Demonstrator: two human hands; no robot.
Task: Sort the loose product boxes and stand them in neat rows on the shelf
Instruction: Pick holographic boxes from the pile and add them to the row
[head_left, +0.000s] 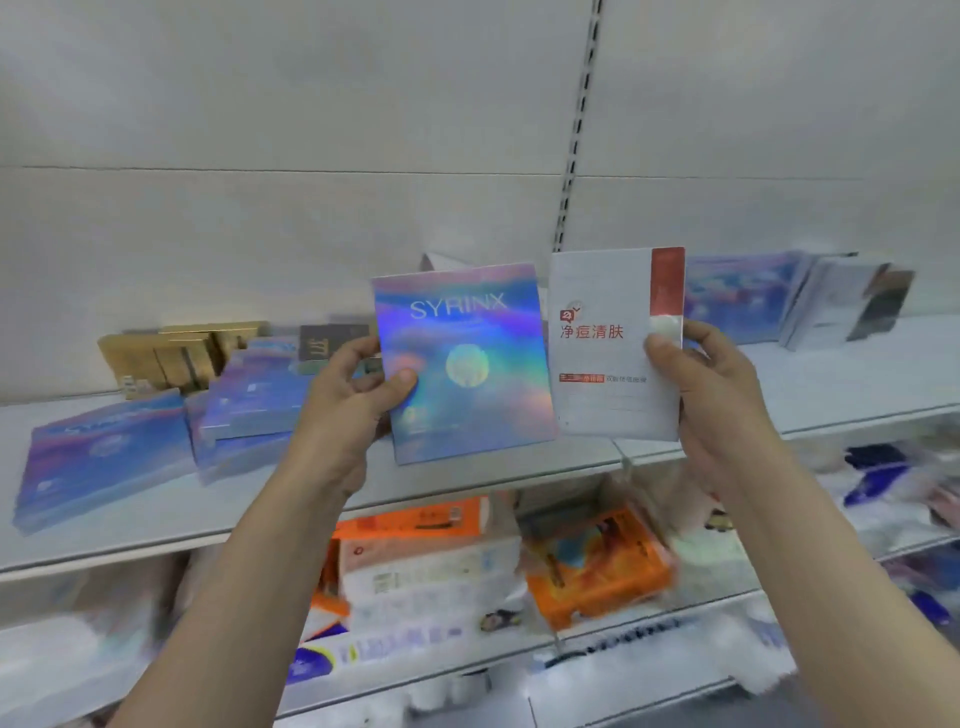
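**Two boxes up, two brands: split them before shelving**

The holographic SYRINX box (462, 361) is held upright in front of the shelf (857, 384), face to the camera. The left hand (345, 395) pinches its left edge, thumb on the front near the lower left, fingers curled behind. Just right of it, nearly touching, is the white box w/ red print (615, 345), also upright. The right hand (711, 384) grips its right edge, thumb on the front by the red corner panel, fingers behind. Both are clear of the shelf board.

How to do it well, imo:
- Different products, so they should go to separate rows.
- More SYRINX boxes lie at left: a flat one (104, 457) near the front edge and a loose stack (254, 400) behind it. The SYRINX box prob. belongs there. Clear a strip at the back first, else it gets stood on a slope.
- Set the bottom edge down square and the face out, then let go. Thin boxes tip easily, so lean it on a neighbour or the back wall.
- No matching white box is clearly visible. The upright boxes far right (748, 296) are too blurred to ID, so check them before committing.
- The gold boxes (171, 353) at far left are already grouped; leave them.
- Watch the elbows near the lower shelf's orange packs (597, 566).
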